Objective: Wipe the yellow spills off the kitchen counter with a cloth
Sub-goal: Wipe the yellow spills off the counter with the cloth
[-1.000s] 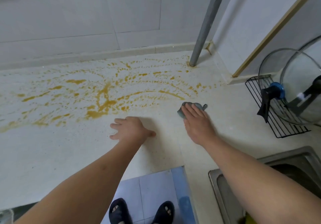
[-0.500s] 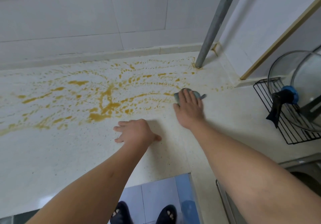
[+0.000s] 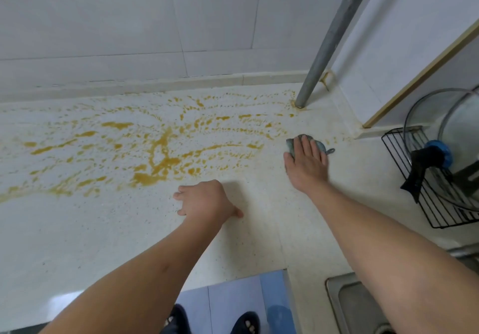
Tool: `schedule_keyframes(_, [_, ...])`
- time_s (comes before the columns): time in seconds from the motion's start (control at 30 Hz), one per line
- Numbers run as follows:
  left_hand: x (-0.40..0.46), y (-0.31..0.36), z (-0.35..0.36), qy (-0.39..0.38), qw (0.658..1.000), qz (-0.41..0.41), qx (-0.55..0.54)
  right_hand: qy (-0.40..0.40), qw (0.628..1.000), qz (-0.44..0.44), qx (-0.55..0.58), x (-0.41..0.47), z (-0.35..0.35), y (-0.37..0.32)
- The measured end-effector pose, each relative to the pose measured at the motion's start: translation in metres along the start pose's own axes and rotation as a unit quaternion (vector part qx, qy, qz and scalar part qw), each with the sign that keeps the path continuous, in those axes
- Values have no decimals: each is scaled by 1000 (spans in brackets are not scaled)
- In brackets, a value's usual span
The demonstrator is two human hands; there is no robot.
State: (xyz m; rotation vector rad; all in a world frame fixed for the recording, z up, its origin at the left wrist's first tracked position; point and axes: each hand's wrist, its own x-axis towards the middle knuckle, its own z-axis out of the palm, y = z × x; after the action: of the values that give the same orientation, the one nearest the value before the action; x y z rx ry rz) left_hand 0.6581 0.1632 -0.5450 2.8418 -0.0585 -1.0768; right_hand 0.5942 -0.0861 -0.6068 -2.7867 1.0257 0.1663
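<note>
Pressing the cloth (image 3: 305, 143) flat-fingered, the right hand (image 3: 307, 163) nears a pole (image 3: 321, 56) — left hand's (image 3: 207, 200) grip loose, holding nothing.

Your right hand (image 3: 307, 163) hides most of the cloth (image 3: 320, 145); the frame's lower right cuts off the sink (image 3: 347, 305).

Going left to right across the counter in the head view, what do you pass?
yellow spills → left hand, resting on the counter → right hand pressing the grey-blue cloth → metal pole → black wire rack holding glass lids.
</note>
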Motion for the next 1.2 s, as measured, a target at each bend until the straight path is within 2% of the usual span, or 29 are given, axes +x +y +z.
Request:
schedule_keyframes(0.23, [-9, 3, -6, -11, 1000, 6, -9, -7, 994, -113, 0, -5, 6, -90])
schedule_keyframes(0.33, [-12, 4, -6, -17, 1000, 9, -7, -10, 982, -188, 7, -35, 4, -88])
schedule_keyframes(0.4, [-13, 5, -7, -18, 1000, 5, -4, -34, 966, -256, 0, -63, 5, -70])
schedule_keyframes(0.47, [-13, 4, -7, -18, 1000, 0, -3, -40, 958, -285, -15, -79, 8, -42])
schedule_keyframes(0.57, [-16, 2, -8, -16, 1000, 8, -14, -24, 974, -220, -52, -79, 5, -11])
schedule_keyframes(0.7, [-16, 0, -7, -16, 1000, 16, -13, -16, 997, -75, -18, -54, 6, -56])
schedule_keyframes(0.77, [-15, -1, -4, -12, 1000, 25, -4, -22, 997, -79, 2, -51, 9, -87])
schedule_keyframes(0.87, [-10, -1, 1, -4, 1000, 26, 0, -24, 991, -134, 2, -65, 15, -108])
schedule_keyframes(1.03, [-11, 2, -1, -10, 1000, 23, -3, -37, 966, -256, -10, -109, 19, -68])
schedule_keyframes(1.1, [-14, 2, -5, -18, 999, 34, 4, -28, 970, -235, -48, -105, 13, -34])
schedule_keyframes(1.2, [-12, -1, -4, -15, 999, 30, -5, -11, 992, -110, -60, -71, 4, 6])
